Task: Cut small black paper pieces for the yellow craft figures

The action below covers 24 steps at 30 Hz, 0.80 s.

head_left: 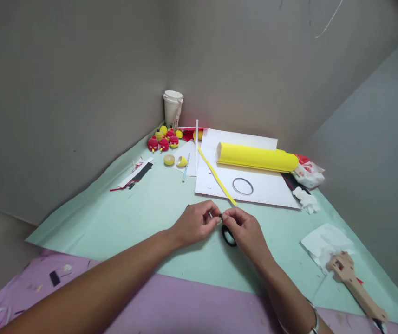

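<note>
My left hand (199,223) and my right hand (245,229) meet over the green sheet. Their fingertips pinch a tiny black piece (221,216), too small and covered to name exactly. A black loop (229,236), perhaps a scissors handle, shows under my right hand; its remainder is hidden. Just beyond the fingers, one end of a narrow yellow paper strip (216,175) lies on the table, and the strip runs back across white sheets (212,185). A thin dark ring (243,186) rests on those sheets.
A yellow paper roll (257,157) lies at the back. Several small red and yellow figures (164,144) stand near a white cup (173,109). Two yellow half shells (169,160) and a pen (185,168) lie in front. Black and white strips (136,174) are left; a glue gun (355,285) lies right.
</note>
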Available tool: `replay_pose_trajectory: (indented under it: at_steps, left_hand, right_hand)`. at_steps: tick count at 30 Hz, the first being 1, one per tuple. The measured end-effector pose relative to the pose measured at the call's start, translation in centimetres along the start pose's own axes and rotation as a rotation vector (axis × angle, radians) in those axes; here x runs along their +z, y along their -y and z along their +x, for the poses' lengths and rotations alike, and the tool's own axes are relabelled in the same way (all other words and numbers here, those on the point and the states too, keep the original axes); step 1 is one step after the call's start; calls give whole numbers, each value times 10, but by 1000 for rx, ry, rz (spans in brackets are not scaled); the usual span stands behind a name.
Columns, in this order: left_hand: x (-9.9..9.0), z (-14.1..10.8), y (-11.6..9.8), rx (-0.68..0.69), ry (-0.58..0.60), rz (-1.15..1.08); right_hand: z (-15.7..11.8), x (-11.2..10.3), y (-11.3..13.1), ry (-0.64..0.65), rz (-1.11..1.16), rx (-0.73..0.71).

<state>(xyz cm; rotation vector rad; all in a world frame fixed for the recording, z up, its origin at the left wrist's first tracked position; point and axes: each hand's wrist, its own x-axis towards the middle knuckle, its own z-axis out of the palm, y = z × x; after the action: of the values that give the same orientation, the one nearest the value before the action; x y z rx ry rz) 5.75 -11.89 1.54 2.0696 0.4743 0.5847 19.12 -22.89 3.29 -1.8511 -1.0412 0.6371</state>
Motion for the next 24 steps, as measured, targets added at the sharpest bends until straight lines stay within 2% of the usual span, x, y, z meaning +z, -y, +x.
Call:
replay_pose_trajectory:
  at_steps: [9,18,24]
  left_hand:
    - [-2,2,-3,-49,4,-90]
    - [-1,1,-2,-11,-17,-48]
    - [-1,1,-5,-16,-16,-84]
  right_hand:
    - [-2,1,2,-1,42,-26]
    - [0,-1,0,46,99,34]
    - [-1,1,0,22,80,-4]
